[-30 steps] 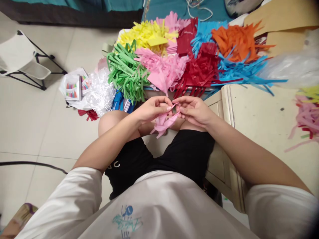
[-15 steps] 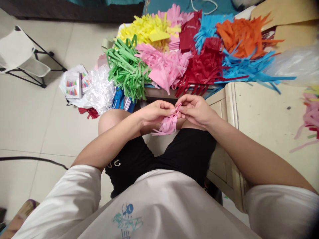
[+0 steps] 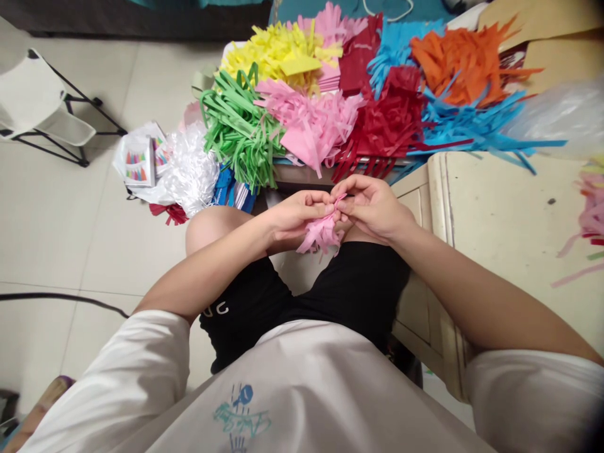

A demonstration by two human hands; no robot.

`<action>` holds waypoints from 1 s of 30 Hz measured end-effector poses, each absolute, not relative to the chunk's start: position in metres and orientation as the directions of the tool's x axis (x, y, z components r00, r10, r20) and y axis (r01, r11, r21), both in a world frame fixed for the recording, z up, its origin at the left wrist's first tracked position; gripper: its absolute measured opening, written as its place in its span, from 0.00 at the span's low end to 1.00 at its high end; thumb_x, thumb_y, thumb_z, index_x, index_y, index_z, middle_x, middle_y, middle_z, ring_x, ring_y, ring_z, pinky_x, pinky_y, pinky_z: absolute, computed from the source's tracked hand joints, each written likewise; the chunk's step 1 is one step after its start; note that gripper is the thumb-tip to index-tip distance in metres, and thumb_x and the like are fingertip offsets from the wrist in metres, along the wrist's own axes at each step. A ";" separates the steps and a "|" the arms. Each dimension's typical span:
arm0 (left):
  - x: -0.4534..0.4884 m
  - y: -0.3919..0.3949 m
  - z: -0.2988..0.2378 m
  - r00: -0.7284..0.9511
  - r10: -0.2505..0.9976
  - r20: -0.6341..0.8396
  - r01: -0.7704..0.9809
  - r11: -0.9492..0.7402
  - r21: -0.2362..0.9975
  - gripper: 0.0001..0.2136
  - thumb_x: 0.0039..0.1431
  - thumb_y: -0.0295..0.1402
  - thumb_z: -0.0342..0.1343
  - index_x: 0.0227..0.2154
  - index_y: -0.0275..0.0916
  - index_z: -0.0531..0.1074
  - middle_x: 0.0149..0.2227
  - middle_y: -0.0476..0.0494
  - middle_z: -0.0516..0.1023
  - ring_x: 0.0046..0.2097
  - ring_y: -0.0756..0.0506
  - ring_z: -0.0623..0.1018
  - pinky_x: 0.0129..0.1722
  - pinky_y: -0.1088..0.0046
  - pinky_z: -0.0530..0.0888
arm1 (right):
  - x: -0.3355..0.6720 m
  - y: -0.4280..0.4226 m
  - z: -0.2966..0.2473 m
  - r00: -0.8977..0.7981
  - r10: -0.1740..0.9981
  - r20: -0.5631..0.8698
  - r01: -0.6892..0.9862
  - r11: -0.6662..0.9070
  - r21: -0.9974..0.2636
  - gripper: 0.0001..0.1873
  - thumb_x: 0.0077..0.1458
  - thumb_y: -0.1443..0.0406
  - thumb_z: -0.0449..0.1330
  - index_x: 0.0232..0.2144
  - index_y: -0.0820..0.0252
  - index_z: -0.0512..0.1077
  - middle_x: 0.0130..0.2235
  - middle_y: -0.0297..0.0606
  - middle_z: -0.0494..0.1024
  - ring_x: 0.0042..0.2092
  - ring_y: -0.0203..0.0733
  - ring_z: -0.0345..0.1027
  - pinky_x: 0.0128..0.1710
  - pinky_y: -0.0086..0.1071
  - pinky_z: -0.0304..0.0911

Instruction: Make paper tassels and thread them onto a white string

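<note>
Over my lap, both hands pinch one small pink paper fringe (image 3: 321, 234). My left hand (image 3: 295, 215) grips its top from the left with fingers closed. My right hand (image 3: 370, 206) pinches the same top edge from the right. The fringe's cut strips hang down in a bunch between my knees. Just beyond my hands lie heaps of cut fringe paper: green (image 3: 238, 135), pink (image 3: 309, 123), yellow (image 3: 278, 60), red (image 3: 389, 123), blue (image 3: 465, 129) and orange (image 3: 465, 56).
A cream cabinet top (image 3: 509, 214) stands at my right with loose pink strips (image 3: 589, 214) on it. White plastic wrapping and paper packs (image 3: 165, 167) lie on the tiled floor at left. A folding chair (image 3: 42, 107) stands far left. A black cable (image 3: 61, 299) crosses the floor.
The pink fringe has been gathered from a loose spread strip into a tighter bunch hanging below my fingers. Both hands have closed in together and stayed over my lap.
</note>
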State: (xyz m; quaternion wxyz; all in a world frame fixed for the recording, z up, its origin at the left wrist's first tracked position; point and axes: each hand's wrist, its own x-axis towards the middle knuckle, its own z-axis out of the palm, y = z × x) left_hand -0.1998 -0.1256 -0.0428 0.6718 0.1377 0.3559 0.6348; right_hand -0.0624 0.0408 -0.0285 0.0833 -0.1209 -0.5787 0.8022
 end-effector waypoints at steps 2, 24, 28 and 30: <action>-0.198 -0.126 -0.040 -0.061 0.951 -0.302 -0.766 0.149 0.625 0.22 0.50 0.35 0.90 0.36 0.32 0.82 0.36 0.42 0.88 0.36 0.49 0.87 0.43 0.74 0.85 | -0.062 0.040 -0.030 -0.955 0.286 -0.081 -0.004 -0.284 -0.959 0.35 0.41 0.47 0.92 0.35 0.58 0.78 0.37 0.35 0.85 0.29 0.33 0.75 0.30 0.28 0.76; -0.196 -0.125 -0.046 -0.262 0.934 -0.243 -0.515 0.078 0.853 0.23 0.49 0.44 0.90 0.36 0.34 0.88 0.39 0.38 0.92 0.41 0.46 0.90 0.50 0.69 0.84 | -0.056 0.048 -0.018 -0.942 0.315 -0.116 0.083 -0.118 -0.990 0.22 0.54 0.54 0.87 0.38 0.53 0.81 0.33 0.36 0.81 0.35 0.44 0.79 0.36 0.38 0.79; -0.199 -0.130 -0.042 -0.059 0.953 -0.296 -0.662 0.185 0.727 0.22 0.47 0.40 0.91 0.37 0.32 0.89 0.36 0.37 0.92 0.38 0.45 0.90 0.47 0.69 0.86 | -0.056 0.063 -0.013 -0.972 0.154 -0.180 0.156 -0.154 -0.976 0.31 0.45 0.46 0.91 0.36 0.57 0.82 0.29 0.35 0.80 0.28 0.40 0.76 0.30 0.34 0.73; -0.199 -0.131 -0.039 -0.005 0.957 -0.290 -0.687 0.207 0.697 0.22 0.47 0.41 0.91 0.37 0.32 0.89 0.35 0.37 0.91 0.36 0.45 0.89 0.44 0.68 0.87 | -0.057 0.068 -0.012 -0.975 0.118 -0.189 0.170 -0.154 -0.973 0.35 0.41 0.44 0.92 0.34 0.59 0.81 0.28 0.36 0.79 0.27 0.39 0.75 0.29 0.33 0.71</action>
